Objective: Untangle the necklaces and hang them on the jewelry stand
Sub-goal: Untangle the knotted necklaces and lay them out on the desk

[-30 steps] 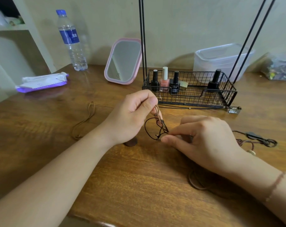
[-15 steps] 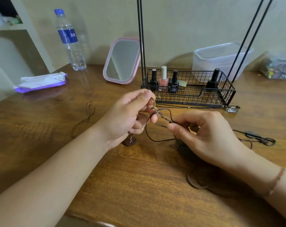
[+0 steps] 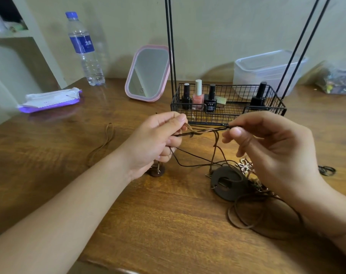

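Right hand (image 3: 271,155) hiding tangled necklaces (image 3: 205,132), pendants

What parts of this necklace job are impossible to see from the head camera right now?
- Jewelry stand: its black rods run off the top edge, so the hanging bar is cut off.
- Twisted cords: too thin to count the strands.
- Left hand: curled fingers hide the cord ends.
- Right hand: covers part of the metal charms.
- Dark round pendant: its attachment is unclear.
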Demonstrator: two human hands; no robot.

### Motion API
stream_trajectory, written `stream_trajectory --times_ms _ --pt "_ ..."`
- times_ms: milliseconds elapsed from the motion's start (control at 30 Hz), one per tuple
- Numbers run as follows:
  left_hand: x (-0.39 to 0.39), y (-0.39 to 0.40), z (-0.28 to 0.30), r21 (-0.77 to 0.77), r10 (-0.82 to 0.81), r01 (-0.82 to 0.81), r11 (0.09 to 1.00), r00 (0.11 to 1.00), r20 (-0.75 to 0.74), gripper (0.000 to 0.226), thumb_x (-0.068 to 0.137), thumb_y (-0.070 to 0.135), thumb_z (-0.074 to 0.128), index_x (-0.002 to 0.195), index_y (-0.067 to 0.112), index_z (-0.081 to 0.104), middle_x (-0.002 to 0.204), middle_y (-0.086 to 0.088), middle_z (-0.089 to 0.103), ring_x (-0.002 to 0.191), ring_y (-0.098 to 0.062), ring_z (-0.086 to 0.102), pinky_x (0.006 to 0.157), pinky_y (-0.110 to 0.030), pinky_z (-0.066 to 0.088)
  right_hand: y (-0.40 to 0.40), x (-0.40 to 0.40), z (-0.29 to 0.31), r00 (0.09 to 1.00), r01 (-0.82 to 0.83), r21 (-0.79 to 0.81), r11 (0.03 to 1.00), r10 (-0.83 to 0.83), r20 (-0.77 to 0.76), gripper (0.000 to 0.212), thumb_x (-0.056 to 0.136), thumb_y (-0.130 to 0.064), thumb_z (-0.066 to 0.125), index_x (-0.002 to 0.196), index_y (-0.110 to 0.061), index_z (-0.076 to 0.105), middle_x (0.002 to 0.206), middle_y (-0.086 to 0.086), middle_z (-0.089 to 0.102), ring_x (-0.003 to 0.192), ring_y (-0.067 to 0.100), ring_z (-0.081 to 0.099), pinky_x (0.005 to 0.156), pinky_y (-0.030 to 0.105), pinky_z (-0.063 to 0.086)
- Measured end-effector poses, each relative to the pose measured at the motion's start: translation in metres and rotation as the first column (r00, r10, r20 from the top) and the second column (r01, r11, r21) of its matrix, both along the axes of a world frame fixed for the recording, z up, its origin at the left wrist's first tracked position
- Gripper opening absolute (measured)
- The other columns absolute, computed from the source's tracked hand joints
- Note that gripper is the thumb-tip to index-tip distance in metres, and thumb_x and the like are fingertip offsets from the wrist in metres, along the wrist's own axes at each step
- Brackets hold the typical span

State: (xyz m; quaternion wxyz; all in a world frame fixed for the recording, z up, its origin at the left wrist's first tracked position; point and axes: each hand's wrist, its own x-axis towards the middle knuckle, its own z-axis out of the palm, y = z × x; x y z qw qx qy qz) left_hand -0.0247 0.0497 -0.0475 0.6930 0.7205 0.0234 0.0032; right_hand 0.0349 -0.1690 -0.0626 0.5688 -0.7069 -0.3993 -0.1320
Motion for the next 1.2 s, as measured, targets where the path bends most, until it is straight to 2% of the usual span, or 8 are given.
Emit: stream_trajectory --times_ms 367,467,600,767,867,933,1067,1200 --pt "-0.003 -0.006 0.002 0.187 0.014 -0.054 0.981 0.978 0.210 0.012 0.085 0.028 0.063 0.083 0.018 0.069 0.061 0.008 0.055 0.042 -0.001 0.037 0.043 -0.010 0.028 0.000 0.003 0.002 0.975 -0.174 0.162 0.971 0.193 -0.114 0.015 0.083 -0.004 0.067 0.095 -0.013 0.066 0.093 0.009 0.070 0.084 0.020 0.069 0.071 0.023 0.055" --pt "-0.001 -0.009 0.001 0.257 0.092 -0.204 0.945 0.916 0.390 0.014 0.088 0.028 0.060 0.088 0.016 0.067 0.062 0.018 0.060 0.049 0.003 0.053 0.050 -0.005 0.038 -0.001 0.004 0.002 0.970 -0.196 0.136 0.971 0.212 -0.115 0.015 0.085 -0.005 0.066 0.095 -0.015 0.066 0.099 0.007 0.070 0.087 0.015 0.067 0.075 0.021 0.053" --pt "0.000 -0.003 -0.001 0.392 0.073 -0.401 0.828 0.770 0.634 0.008 0.090 0.033 0.063 0.084 0.029 0.068 0.073 0.013 0.065 0.067 -0.003 0.057 0.065 -0.014 0.043 0.000 0.007 0.001 0.973 -0.174 0.126 0.977 0.190 -0.130 0.009 0.088 -0.009 0.063 0.094 -0.015 0.064 0.093 0.009 0.069 0.087 0.016 0.068 0.071 0.026 0.055" --pt "0.000 -0.003 0.003 0.221 0.232 -0.387 0.895 0.829 0.509 0.022 0.085 0.040 0.063 0.082 0.020 0.071 0.057 0.012 0.055 0.048 -0.002 0.045 0.050 -0.012 0.036 -0.005 0.011 0.003 0.970 -0.179 0.217 0.959 0.209 -0.124 0.003 0.092 -0.015 0.060 0.096 -0.014 0.059 0.093 0.013 0.067 0.089 0.030 0.069 0.070 0.037 0.057" --pt "-0.001 -0.006 0.004 0.210 0.261 -0.374 0.904 0.868 0.422 0.028 0.085 0.039 0.061 0.083 0.013 0.070 0.059 0.005 0.058 0.048 -0.002 0.048 0.055 -0.051 0.039 -0.007 0.011 0.006 0.931 -0.270 0.321 0.908 0.332 -0.154 0.005 0.094 -0.014 0.058 0.098 -0.014 0.056 0.095 0.006 0.071 0.093 0.031 0.069 0.071 0.039 0.056" --pt "-0.002 -0.011 0.006 0.223 0.254 -0.366 0.904 0.876 0.409 0.024 0.085 0.037 0.060 0.082 0.014 0.069 0.060 0.004 0.062 0.044 0.001 0.049 0.066 -0.063 0.036 -0.008 0.010 0.008 0.882 -0.323 0.405 0.855 0.428 -0.200 0.008 0.094 -0.018 0.060 0.098 -0.014 0.055 0.098 0.005 0.072 0.098 0.033 0.068 0.072 0.039 0.054" --pt "-0.002 -0.013 0.005 0.219 0.234 -0.357 0.908 0.866 0.442 0.020 0.084 0.031 0.062 0.086 0.013 0.069 0.067 -0.003 0.068 0.043 0.004 0.051 0.066 -0.054 0.031 -0.012 0.013 0.015 0.746 -0.418 0.522 0.744 0.609 -0.270 0.012 0.092 -0.016 0.060 0.099 -0.012 0.051 0.095 0.011 0.071 0.099 0.036 0.066 0.076 0.039 0.052" --pt "-0.002 -0.010 0.004 0.215 0.265 -0.410 0.886 0.831 0.489 0.017 0.088 0.031 0.061 0.087 0.016 0.069 0.073 -0.005 0.070 0.047 0.006 0.052 0.065 -0.056 0.036 -0.015 0.016 0.015 0.733 -0.403 0.498 0.767 0.597 -0.326 0.008 0.092 -0.016 0.056 0.098 -0.013 0.052 0.076 0.008 0.068 0.078 0.028 0.066 0.081 0.042 0.053"
